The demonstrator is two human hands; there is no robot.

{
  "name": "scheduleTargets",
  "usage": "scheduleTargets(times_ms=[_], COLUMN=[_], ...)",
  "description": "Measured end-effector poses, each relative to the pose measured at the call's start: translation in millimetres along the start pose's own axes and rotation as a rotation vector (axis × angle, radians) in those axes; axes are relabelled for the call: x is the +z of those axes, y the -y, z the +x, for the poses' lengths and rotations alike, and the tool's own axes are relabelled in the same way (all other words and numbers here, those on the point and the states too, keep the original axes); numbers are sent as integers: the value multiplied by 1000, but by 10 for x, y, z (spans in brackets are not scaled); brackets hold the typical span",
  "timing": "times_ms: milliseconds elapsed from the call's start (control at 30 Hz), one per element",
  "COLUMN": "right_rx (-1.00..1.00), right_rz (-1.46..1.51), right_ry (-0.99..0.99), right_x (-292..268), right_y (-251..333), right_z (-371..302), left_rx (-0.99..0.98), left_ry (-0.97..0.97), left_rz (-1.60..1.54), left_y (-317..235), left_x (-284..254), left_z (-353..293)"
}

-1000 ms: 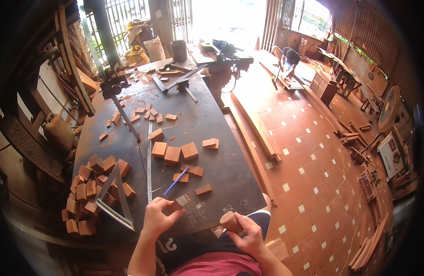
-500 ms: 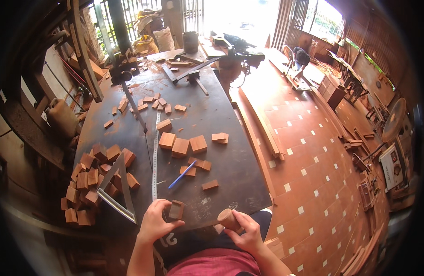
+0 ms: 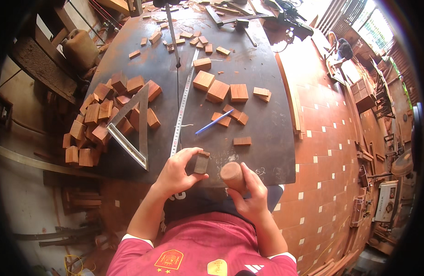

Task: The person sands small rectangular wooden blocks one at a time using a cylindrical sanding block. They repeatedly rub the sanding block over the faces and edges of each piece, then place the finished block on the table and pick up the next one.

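At the near edge of the dark table [image 3: 262, 138], my left hand [image 3: 176, 174] has thumb and fingers closed around a small dark-faced wooden block [image 3: 201, 164]. My right hand [image 3: 251, 192] grips a round wooden cylinder [image 3: 232, 174], its flat end tilted upward. The two pieces are close together but apart. A small flat wood piece [image 3: 242, 141] lies just beyond the cylinder. Farther off are a blue pen [image 3: 214, 122] and several larger wooden blocks [image 3: 239, 93]. A measuring tape strip [image 3: 186, 94] runs along the table, left of the pen.
Several wooden blocks [image 3: 99, 110] are heaped at the left, a metal set square [image 3: 144, 131] leaning over them. A narrow upright metal bar [image 3: 172, 37] meets the table farther back. Small offcuts [image 3: 203, 40] lie beyond. At the far right, another person [image 3: 344, 49] bends over work.
My view has tipped downward, so the table appears higher and more of my shirt shows. Both hands still hold their pieces; the cylinder's flat end now faces me more.
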State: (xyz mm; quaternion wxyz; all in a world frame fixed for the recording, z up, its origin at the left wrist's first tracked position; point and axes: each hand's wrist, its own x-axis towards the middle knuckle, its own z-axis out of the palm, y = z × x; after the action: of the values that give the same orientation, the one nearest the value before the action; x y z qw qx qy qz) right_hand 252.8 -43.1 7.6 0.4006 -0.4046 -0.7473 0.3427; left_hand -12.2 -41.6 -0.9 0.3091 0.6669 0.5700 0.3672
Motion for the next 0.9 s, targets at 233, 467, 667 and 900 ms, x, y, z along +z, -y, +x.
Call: scheduleTargets(times_ms=[233,467,667,900], right_rx=[-174,-246,-118,-259], right_rz=[-87,-33,-31,-78], right_ry=[176,309,193,304], right_x=[151,94,96,78], right_y=[-72,-5,-30,-4], right_z=[357,427,426,430], left_rx=[91,70,71,83], left_ry=[-69,-39,-30,-23], left_rz=[110,132,188,239], left_y=[32,28,-2,5], left_x=[52,38,58,61], left_z=[-38,-40,-92,-89])
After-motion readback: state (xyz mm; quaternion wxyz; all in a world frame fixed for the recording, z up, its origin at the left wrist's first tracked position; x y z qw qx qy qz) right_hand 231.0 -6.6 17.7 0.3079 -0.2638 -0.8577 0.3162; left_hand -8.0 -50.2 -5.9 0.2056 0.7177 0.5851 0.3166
